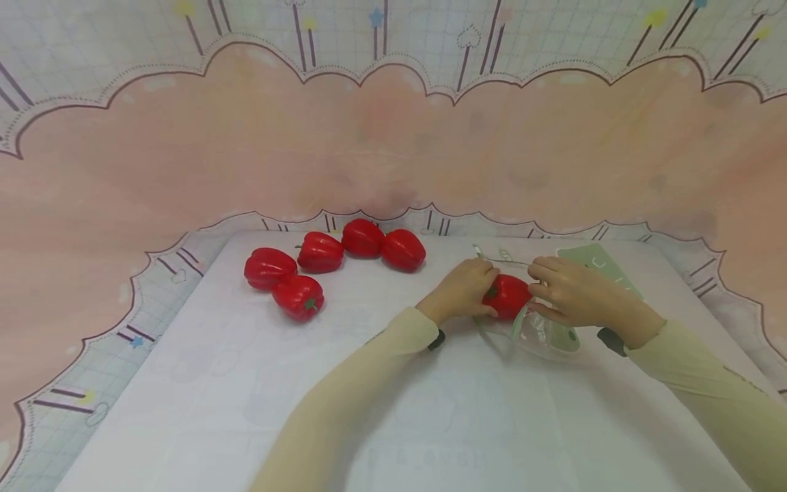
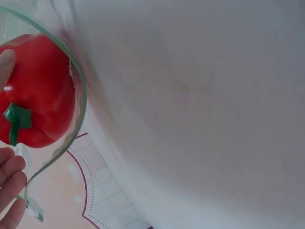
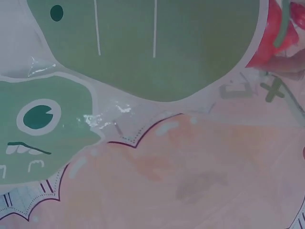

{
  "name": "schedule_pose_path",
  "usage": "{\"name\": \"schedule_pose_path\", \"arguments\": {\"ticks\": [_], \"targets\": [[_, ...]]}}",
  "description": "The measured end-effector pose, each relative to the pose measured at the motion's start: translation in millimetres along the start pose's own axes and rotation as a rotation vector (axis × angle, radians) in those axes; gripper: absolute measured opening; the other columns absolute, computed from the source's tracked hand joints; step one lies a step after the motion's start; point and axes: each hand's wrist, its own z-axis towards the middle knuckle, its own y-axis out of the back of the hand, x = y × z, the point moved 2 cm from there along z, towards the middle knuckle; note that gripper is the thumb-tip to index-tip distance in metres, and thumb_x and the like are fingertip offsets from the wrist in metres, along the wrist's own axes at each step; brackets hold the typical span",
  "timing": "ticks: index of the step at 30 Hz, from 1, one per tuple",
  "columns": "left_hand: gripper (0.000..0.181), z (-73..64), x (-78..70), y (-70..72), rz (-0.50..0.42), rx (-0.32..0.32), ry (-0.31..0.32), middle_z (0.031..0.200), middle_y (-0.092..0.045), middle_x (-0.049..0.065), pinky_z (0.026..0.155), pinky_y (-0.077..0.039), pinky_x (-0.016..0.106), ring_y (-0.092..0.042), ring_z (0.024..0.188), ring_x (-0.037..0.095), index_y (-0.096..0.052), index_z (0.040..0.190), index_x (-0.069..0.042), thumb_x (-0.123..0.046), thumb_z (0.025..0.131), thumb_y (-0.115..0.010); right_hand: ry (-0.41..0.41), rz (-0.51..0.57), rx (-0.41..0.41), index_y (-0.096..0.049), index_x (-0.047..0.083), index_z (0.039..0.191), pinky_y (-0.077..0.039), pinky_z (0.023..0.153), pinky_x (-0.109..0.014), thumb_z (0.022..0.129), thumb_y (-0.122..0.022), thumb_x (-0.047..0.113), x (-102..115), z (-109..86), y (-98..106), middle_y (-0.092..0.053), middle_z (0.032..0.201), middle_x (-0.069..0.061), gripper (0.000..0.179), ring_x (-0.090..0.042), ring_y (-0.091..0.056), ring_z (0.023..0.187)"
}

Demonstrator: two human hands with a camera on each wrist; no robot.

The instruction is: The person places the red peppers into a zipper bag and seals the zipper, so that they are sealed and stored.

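Note:
In the head view my left hand (image 1: 465, 290) holds a red bell pepper (image 1: 509, 296) at the mouth of a clear plastic bag (image 1: 547, 335) with green print. The left wrist view shows the thumb (image 2: 6, 67) against this pepper (image 2: 45, 90), its green stem towards the fingers, and the bag's green rim (image 2: 82, 86) curving around it. My right hand (image 1: 568, 292) pinches the bag's edge on the pepper's right. In the right wrist view the bag's printed green side (image 3: 157, 57) fills much of the picture, with red showing at the upper right; the right fingers are out of sight there.
Several more red bell peppers lie at the back left of the white table (image 1: 393, 383), among them one pepper (image 1: 299, 298) nearest the front and another pepper (image 1: 403, 250) nearest my left hand. Behind the table hangs a patterned pink cloth (image 1: 369, 150).

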Motion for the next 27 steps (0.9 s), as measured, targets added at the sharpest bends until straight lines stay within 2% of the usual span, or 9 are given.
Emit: {"name": "schedule_pose_path", "arguments": {"ticks": [4, 11, 17, 22, 27], "targets": [[0.075, -2.0, 3.4, 1.2, 0.044, -0.03, -0.005, 0.127, -0.056, 0.002, 0.11, -0.036, 0.028, -0.05, 0.121, 0.015, -0.049, 0.133, -0.009, -0.055, 0.077, -0.069, -0.009, 0.003, 0.01, -0.066, 0.008, 0.077, -0.057, 0.066, -0.031, 0.063, -0.083, 0.023, 0, 0.8, 0, -0.059, 0.081, -0.007, 0.027, -0.019, -0.056, 0.076], [0.077, -13.9, 12.2, 7.6, 0.039, -0.061, -0.025, 0.134, -0.054, 0.006, 0.111, -0.035, 0.031, -0.048, 0.126, 0.019, -0.048, 0.135, -0.006, -0.052, 0.078, -0.069, -0.028, 0.005, 0.039, -0.068, 0.008, 0.08, -0.058, 0.069, -0.033, 0.064, -0.084, 0.025, 1, 2.2, -1, -0.062, 0.083, -0.007, 0.028, -0.02, -0.058, 0.079], [0.071, -38.7, 26.1, 18.9, -0.021, -0.142, -0.05, 0.131, -0.056, 0.008, 0.111, -0.036, 0.032, -0.05, 0.125, 0.021, -0.047, 0.135, -0.004, -0.044, 0.081, -0.069, -0.022, 0.015, 0.03, -0.067, 0.007, 0.079, -0.057, 0.067, -0.032, 0.064, -0.084, 0.024, 2, 1.5, -1, -0.062, 0.083, -0.008, 0.028, -0.02, -0.058, 0.078], [0.07, -63.4, 39.5, 27.8, -0.012, -0.179, -0.08, 0.13, -0.056, 0.009, 0.109, -0.039, 0.034, -0.051, 0.123, 0.022, -0.048, 0.135, -0.005, -0.043, 0.081, -0.07, -0.004, 0.024, 0.005, -0.066, 0.007, 0.078, -0.057, 0.065, -0.032, 0.06, -0.084, 0.021, 1, 0.3, 0, -0.061, 0.081, -0.008, 0.029, -0.02, -0.057, 0.076], [0.072, -88.5, 53.4, 36.5, 0.003, -0.198, -0.066, 0.13, -0.057, 0.01, 0.108, -0.04, 0.035, -0.052, 0.122, 0.023, -0.048, 0.134, -0.004, -0.043, 0.078, -0.072, 0.013, 0.029, -0.009, -0.066, 0.006, 0.077, -0.055, 0.064, -0.031, 0.058, -0.084, 0.019, 1, 0.2, 1, -0.06, 0.08, -0.008, 0.029, -0.02, -0.055, 0.075]]}}
